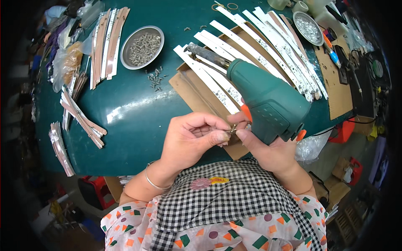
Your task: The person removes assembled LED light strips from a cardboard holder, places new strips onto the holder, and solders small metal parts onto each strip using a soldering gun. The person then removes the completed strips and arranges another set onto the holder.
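My left hand (193, 136) is closed, its thumb and fingertips pinching something small and metallic in front of the apron. Against it, the thumb and forefinger of my right hand (272, 149) meet at several tiny metal pieces (233, 128), which look like screws. The same right hand holds a green power tool (268, 100) with orange parts; its dark nose points to the far left, over a shallow cardboard box (201, 94). Long white strips (213, 85) lie across that box. The tool's handle is mostly hidden by its body and my hand.
A metal bowl (154, 31) of small metal pieces stands at the back, with loose pieces (156, 79) beside it. Brownish strips (109, 44) and strip bundles (83, 115) lie at the left. Another bowl (295, 17) and an orange-blue tool (333, 56) are far right.
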`<action>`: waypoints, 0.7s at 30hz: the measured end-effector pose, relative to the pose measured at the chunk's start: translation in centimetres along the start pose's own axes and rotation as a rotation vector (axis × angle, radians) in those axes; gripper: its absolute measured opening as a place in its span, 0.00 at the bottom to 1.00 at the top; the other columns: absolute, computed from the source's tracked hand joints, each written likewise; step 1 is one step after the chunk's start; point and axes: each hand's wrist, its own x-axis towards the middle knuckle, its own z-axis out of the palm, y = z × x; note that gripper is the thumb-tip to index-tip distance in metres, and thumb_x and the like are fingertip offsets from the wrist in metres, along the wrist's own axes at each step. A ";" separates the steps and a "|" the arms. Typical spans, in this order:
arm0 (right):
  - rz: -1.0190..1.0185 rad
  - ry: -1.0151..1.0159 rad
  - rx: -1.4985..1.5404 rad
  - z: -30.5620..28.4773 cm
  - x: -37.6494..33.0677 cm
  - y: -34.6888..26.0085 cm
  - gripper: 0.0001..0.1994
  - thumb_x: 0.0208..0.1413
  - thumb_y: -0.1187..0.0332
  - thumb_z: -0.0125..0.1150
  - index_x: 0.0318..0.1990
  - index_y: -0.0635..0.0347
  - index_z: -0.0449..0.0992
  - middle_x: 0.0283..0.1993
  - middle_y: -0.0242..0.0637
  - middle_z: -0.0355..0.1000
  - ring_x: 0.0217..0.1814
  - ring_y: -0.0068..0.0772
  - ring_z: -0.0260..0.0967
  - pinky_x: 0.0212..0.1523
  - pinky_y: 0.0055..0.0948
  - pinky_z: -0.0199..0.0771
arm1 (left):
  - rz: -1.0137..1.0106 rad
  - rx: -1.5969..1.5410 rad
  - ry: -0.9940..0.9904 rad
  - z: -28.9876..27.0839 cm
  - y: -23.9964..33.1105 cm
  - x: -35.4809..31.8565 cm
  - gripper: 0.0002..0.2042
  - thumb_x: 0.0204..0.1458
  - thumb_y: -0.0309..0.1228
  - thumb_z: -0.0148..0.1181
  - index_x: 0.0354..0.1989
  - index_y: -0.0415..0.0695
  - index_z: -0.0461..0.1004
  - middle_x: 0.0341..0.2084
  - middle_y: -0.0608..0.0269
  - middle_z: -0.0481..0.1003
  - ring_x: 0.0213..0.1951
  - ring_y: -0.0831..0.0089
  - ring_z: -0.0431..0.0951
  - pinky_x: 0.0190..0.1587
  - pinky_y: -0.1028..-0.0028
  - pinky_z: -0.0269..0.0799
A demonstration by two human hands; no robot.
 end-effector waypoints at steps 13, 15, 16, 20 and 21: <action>0.066 0.042 -0.065 -0.1 -0.9 0.9 0.28 0.50 0.83 0.64 0.59 0.72 0.63 0.35 0.41 0.76 0.34 0.25 0.73 0.30 0.22 0.74 | 0.456 0.509 0.089 0.8 -0.6 -0.1 0.07 0.51 0.21 0.66 0.38 0.36 0.75 0.32 0.57 0.79 0.34 0.70 0.80 0.38 0.74 0.77; -0.052 -0.018 -0.130 0.3 -0.7 0.9 0.28 0.50 0.84 0.62 0.61 0.71 0.62 0.39 0.41 0.74 0.37 0.24 0.72 0.32 0.21 0.74 | 0.721 0.756 0.037 0.5 -0.7 0.2 0.08 0.48 0.19 0.67 0.36 0.37 0.76 0.30 0.54 0.79 0.33 0.64 0.81 0.37 0.70 0.76; -0.051 -0.017 -0.131 0.7 -0.7 1.0 0.28 0.50 0.84 0.62 0.61 0.71 0.62 0.39 0.41 0.74 0.37 0.24 0.72 0.32 0.21 0.74 | 0.721 0.756 0.037 0.4 -0.7 0.1 0.08 0.48 0.19 0.67 0.36 0.37 0.76 0.30 0.54 0.79 0.33 0.64 0.81 0.37 0.70 0.76; -0.105 0.149 -0.083 1.3 -0.8 1.2 0.08 0.51 0.80 0.66 0.38 0.65 0.75 0.34 0.29 0.74 0.33 0.17 0.71 0.34 0.19 0.72 | 0.610 0.741 0.004 0.0 -0.4 -0.6 0.08 0.49 0.18 0.66 0.37 0.35 0.75 0.33 0.52 0.79 0.35 0.67 0.81 0.38 0.71 0.77; -0.075 0.164 -0.084 1.3 -1.0 1.2 0.08 0.51 0.80 0.66 0.38 0.64 0.76 0.34 0.29 0.74 0.33 0.17 0.71 0.33 0.19 0.72 | 0.459 0.697 0.001 -0.1 -0.3 -0.9 0.08 0.50 0.17 0.65 0.38 0.33 0.75 0.34 0.52 0.79 0.36 0.67 0.81 0.40 0.71 0.78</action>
